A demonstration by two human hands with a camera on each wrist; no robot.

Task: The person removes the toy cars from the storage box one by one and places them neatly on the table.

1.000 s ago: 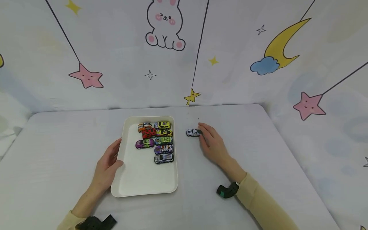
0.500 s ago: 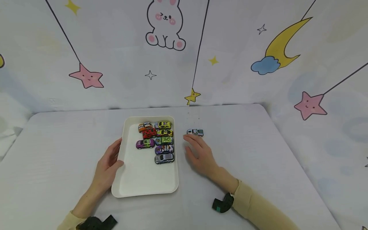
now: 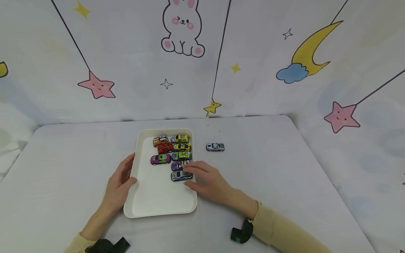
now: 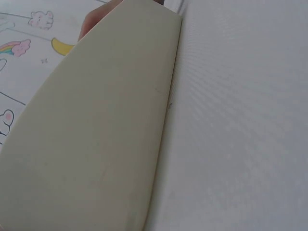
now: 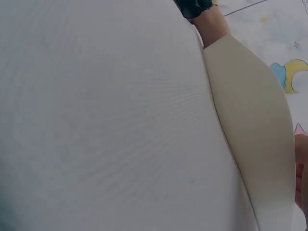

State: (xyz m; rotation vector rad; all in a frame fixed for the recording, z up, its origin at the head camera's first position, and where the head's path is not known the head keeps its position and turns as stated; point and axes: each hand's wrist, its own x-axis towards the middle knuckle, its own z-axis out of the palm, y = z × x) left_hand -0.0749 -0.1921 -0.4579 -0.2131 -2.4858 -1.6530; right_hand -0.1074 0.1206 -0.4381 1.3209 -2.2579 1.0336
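A white rectangular tray (image 3: 158,200) holds several small toy cars. My left hand (image 3: 118,184) grips its left rim, thumb over the edge. My right hand (image 3: 212,182) reaches across the right rim, thumb and fingers spread apart around the right end of a grey toy car (image 3: 179,176); whether they touch it I cannot tell. Behind that car is a dark purple toy car (image 3: 177,166), partly covered by the fingertips. Outside the tray, a white-and-grey toy car (image 3: 215,147) stands on the table. Both wrist views mostly show the tray's outer wall (image 4: 96,120) and white cloth.
Further cars in the tray are a green one (image 3: 181,156), a purple-and-green one (image 3: 160,159), a red one (image 3: 165,148), an orange one (image 3: 160,141) and two yellow ones. White cloth covers the table (image 3: 269,158). A printed backdrop (image 3: 253,45) rises behind it.
My right hand has let go of the white-and-grey car and moved left and nearer to me, over the tray's right rim. The left hand and tray stay put.
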